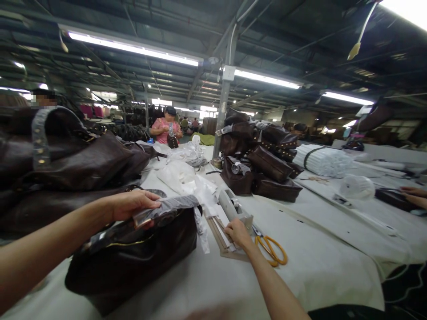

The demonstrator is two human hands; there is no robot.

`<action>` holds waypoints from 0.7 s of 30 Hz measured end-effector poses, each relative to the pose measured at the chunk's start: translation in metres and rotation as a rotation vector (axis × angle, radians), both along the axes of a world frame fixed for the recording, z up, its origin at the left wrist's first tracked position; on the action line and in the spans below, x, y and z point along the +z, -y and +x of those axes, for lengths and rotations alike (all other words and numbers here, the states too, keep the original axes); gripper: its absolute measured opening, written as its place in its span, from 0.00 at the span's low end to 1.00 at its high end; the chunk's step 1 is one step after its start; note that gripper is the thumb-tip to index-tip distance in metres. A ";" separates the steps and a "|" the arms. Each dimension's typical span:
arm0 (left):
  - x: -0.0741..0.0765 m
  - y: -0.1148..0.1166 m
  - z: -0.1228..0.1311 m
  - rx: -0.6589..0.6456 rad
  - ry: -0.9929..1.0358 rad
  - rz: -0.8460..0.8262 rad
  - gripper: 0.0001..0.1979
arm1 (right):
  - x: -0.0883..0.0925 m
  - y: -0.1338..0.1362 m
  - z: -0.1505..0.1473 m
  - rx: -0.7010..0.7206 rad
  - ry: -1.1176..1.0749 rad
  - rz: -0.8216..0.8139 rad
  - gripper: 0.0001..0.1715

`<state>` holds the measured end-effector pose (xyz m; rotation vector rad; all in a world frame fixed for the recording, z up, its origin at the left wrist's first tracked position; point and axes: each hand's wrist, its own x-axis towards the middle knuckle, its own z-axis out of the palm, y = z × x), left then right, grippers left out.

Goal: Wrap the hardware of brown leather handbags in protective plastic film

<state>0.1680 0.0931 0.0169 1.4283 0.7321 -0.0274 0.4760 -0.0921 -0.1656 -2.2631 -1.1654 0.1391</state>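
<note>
A dark brown leather handbag [133, 258] lies in front of me on the left, its gold zipper [130, 242] showing along the top. My left hand [135, 204] is closed on the bag's strap [173, 204], which is wrapped in clear plastic. Further right, my right hand [237, 232] reaches into a stack of white paper strips [222, 233] on a piece of cardboard [230, 255]. Its fingers are pinched at the strips' edge; the fingertips are partly hidden. Beside it stand a grey tape dispenser [230, 204] and scissors with orange handles [271, 251].
Brown bags are piled at left [83, 164] and beyond the dispenser [267, 164]. Crumpled clear plastic [187, 153] lies mid-table. At right are a bundle of white tubes [322, 160], a white roll [356, 189] and another person's hands [415, 195]. A co-worker in pink [160, 126] stands across the table.
</note>
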 end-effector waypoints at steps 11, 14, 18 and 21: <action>-0.009 -0.006 0.001 -0.057 0.050 -0.028 0.20 | 0.009 0.010 -0.023 -0.060 0.446 -0.143 0.11; -0.014 -0.009 0.002 -0.073 0.071 -0.022 0.22 | 0.011 0.025 -0.025 -0.026 0.474 -0.136 0.10; -0.017 -0.011 0.003 -0.068 0.065 -0.019 0.21 | 0.003 0.051 -0.041 0.008 0.532 0.052 0.11; -0.014 -0.012 0.002 -0.073 0.039 -0.013 0.21 | -0.013 0.075 -0.062 0.275 0.570 0.102 0.13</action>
